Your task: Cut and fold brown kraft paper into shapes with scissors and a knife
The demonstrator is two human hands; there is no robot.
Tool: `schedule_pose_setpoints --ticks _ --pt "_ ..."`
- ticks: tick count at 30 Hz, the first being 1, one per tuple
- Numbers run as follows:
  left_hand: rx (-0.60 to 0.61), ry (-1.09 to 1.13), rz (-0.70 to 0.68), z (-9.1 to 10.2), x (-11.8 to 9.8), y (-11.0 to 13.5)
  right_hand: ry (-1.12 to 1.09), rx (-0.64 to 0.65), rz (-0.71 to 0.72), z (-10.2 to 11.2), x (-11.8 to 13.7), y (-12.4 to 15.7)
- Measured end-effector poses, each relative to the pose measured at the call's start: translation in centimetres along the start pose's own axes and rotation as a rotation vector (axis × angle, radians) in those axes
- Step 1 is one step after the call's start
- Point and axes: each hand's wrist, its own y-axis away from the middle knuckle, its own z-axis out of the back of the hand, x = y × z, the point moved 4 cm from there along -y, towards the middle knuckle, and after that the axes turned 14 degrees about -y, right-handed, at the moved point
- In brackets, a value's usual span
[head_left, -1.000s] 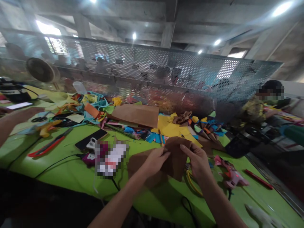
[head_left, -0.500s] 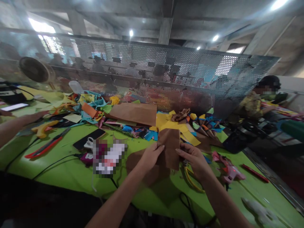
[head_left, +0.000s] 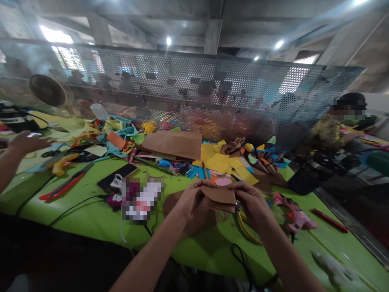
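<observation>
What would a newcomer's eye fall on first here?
Probably the bright green table, over which the left hand and right hand hold a bent piece of brown paper. Beyond them lie coloured paper scraps, backed by a perforated metal screen across the view.

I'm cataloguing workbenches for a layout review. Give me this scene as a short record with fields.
Left hand: holding the left side of a brown paper piece
Right hand: holding its right side
Paper state: bent over, above the green tabletop
Right of hands: pink glue gun, red pen-shaped item
Beside right hand: yellow-handled tool, partly hidden
Left of hands: dark smartphone, yellow glue gun
Backdrop: perforated metal panel
Far left: co-worker's hand
</observation>
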Motion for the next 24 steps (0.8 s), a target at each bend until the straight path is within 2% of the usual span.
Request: schedule_pose_setpoints --ticks 5,10,13,15,20,24 --pt "-0.006 -0.001 0.012 0.2 -0.3 0.2 0.104 -0.025 0.088 -0.2 0.8 0.2" --pt "0.087 -0.062 0.044 0.2 -0.8 0.4 0.375 -0.033 0.234 -0.2 1.9 0.6" --pt "0.052 -0.161 0.045 0.1 -0.8 0.5 0.445 -0.014 0.286 -0.2 2.0 0.7" --pt "0.007 -0.226 -0.018 0.1 -1.0 0.4 0.413 0.0 0.272 -0.3 1.9 0.8" --pt "-0.076 -0.379 -0.214 0.2 -1.4 0.1 0.187 0.051 0.124 -0.8 1.5 0.8" --pt "-0.102 -0.466 -0.245 0.5 -1.4 0.2 0.159 0.031 0.055 -0.6 0.9 0.6"
